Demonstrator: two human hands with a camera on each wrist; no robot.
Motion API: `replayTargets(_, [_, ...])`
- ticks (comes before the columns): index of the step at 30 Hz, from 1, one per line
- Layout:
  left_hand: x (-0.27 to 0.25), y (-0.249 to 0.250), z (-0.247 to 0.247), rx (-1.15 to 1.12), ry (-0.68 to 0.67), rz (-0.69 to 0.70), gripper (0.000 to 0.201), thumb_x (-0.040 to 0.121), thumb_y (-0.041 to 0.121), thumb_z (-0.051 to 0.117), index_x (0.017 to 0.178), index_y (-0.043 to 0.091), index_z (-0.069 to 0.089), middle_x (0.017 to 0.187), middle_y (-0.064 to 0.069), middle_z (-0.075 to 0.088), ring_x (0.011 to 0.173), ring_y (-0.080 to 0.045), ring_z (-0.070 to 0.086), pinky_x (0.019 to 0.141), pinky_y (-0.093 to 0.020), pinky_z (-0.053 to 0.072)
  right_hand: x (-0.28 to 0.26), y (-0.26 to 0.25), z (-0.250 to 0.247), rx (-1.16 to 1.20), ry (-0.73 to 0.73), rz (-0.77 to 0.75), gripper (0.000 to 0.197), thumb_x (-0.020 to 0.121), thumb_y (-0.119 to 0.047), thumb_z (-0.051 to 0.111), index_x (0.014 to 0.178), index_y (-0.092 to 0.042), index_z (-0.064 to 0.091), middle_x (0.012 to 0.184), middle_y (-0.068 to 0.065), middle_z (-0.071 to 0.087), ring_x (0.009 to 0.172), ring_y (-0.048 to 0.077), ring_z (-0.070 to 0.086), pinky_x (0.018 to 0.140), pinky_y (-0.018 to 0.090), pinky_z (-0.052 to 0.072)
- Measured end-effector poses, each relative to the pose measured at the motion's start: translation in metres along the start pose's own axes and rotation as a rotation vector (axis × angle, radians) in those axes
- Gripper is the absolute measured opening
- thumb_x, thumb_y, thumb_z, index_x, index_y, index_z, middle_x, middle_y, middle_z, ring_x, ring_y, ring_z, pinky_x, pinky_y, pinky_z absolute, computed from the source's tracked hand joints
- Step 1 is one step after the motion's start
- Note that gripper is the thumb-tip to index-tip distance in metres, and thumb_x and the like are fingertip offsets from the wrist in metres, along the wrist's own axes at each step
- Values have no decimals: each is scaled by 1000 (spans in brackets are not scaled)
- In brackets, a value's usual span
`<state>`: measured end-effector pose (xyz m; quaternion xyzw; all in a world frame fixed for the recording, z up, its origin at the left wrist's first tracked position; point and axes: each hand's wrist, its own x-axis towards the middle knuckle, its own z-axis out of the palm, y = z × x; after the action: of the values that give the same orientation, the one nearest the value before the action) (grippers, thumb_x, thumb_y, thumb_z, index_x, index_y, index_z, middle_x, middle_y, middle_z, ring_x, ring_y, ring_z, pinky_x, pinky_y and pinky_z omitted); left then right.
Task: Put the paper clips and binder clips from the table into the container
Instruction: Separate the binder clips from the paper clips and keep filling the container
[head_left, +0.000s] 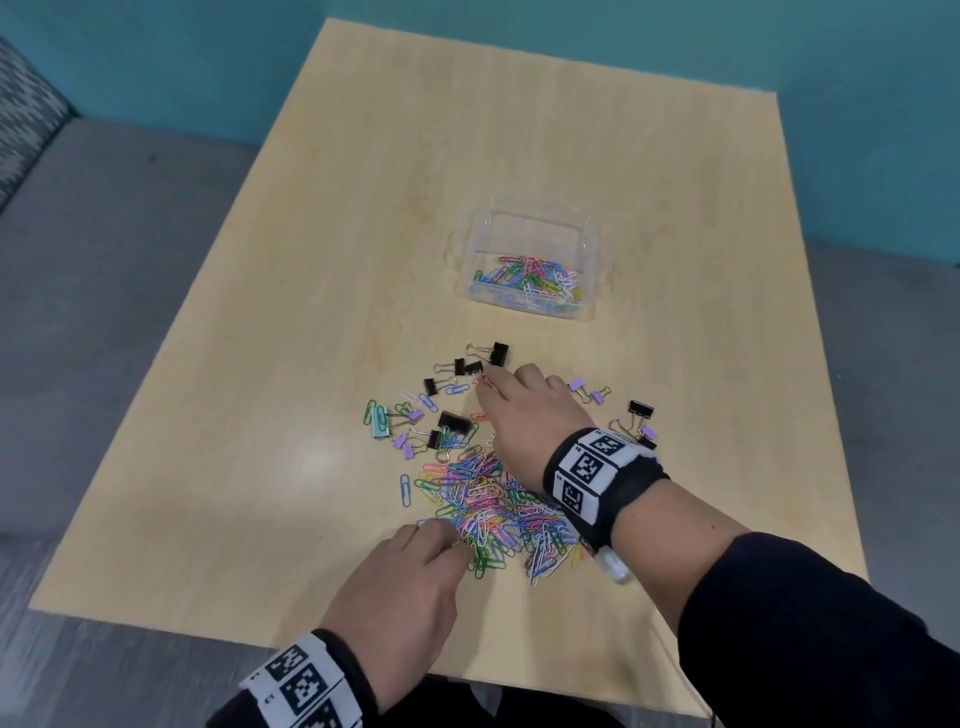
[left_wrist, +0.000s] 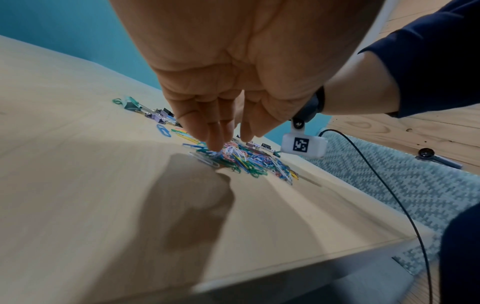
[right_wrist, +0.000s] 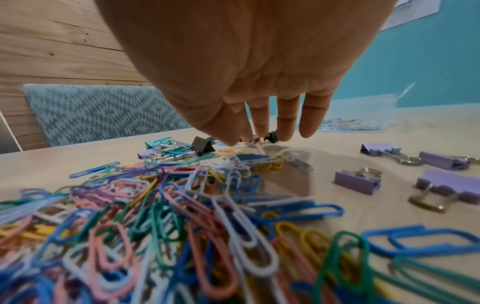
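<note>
The left hand (head_left: 402, 587) reaches forward palm down, its fingers (left_wrist: 215, 131) bunched and pointing downward, thumb (left_wrist: 246, 127) close beside them in a pinching pose. The right hand (head_left: 524, 421) stretches farther out, palm down, with the thumb and first fingertips (right_wrist: 231, 139) drawn together low and the other two fingers hanging straight. Both wrists wear black bands with square markers (dark sleeves cover the forearms above them)
</note>
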<state>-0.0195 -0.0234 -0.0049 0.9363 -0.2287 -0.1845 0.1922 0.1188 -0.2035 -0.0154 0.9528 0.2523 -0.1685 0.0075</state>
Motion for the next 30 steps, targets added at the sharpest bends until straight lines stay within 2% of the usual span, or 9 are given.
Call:
replayTargets(6, [13, -8, -8, -36, 47, -5, 33, 79, 16, 41, 105, 18, 61, 103, 2, 56, 80, -22, 55, 68, -36, 50, -14, 5, 6, 8, 33, -14, 47, 78, -16, 52, 125, -10, 48, 131, 5, 48, 106, 31, 43, 80, 42, 37])
replayTargets(10, [50, -20, -26, -28, 115, -24, 30, 82, 19, 37, 98, 15, 62, 94, -6, 58, 77, -31, 56, 67, -42, 51, -22, 9, 7, 6, 24, -21, 46, 80, -15, 50, 126, -9, 49, 135, 4, 46, 105, 31, 44, 83, 45, 41])
replayTargets(12, [85, -29, -42, 73, 145, -37, 28, 83, 21, 40, 96, 14, 64, 89, -9, 57, 77, -33, 54, 66, -45, 50, -24, 11, 8, 0, 8, -31, 49, 80, -15, 52, 128, -9, 49, 140, 4, 43, 105, 32, 44, 83, 45, 42])
replayTargets(15, [140, -33, -66, 286, 84, -26, 22, 83, 20, 50, 101, 18, 62, 95, -8, 58, 86, -33, 50, 68, -42, 47, -25, 14, 8, -36, -7, -53, 48, 79, -16, 55, 125, -9, 53, 142, 4, 41, 103, 31, 44, 81, 44, 42])
replayTargets(19, [184, -31, -76, 495, -60, 68, 23, 82, 17, 50, 102, 24, 61, 95, -3, 56, 89, -28, 48, 64, -35, 36, -22, 19, 7, -68, 14, -88, 36, 79, -15, 56, 115, -11, 58, 133, 3, 50, 95, 31, 46, 72, 42, 39])
replayTargets(21, [193, -32, -73, 514, -110, 102, 22, 80, 18, 51, 98, 25, 61, 95, -2, 56, 89, -27, 47, 63, -33, 32, -17, 23, 5, -10, 53, -83, 29, 79, -10, 54, 107, -13, 59, 119, 4, 57, 90, 32, 47, 67, 40, 38])
replayTargets(23, [197, -32, -70, 502, -129, 123, 19, 78, 19, 52, 94, 24, 61, 94, -2, 56, 88, -27, 46, 62, -33, 28, -10, 29, 1, 83, 86, -18, 26, 82, -10, 51, 106, -14, 58, 108, 6, 58, 90, 32, 47, 67, 41, 40])
replayTargets(26, [199, -34, -65, 461, -139, 125, 16, 78, 21, 53, 93, 23, 60, 93, -2, 55, 89, -27, 46, 63, -33, 28, 3, 36, -1, 151, 104, 71, 20, 86, -13, 51, 104, -13, 59, 101, 11, 55, 92, 34, 46, 71, 42, 41])
replayTargets(30, [201, -38, -61, 423, -140, 100, 14, 79, 22, 55, 93, 21, 60, 93, -1, 55, 90, -26, 46, 65, -32, 31, 18, 39, 6, 131, 105, 63, 18, 86, -18, 53, 102, -18, 61, 97, 9, 53, 91, 32, 45, 67, 38, 36])
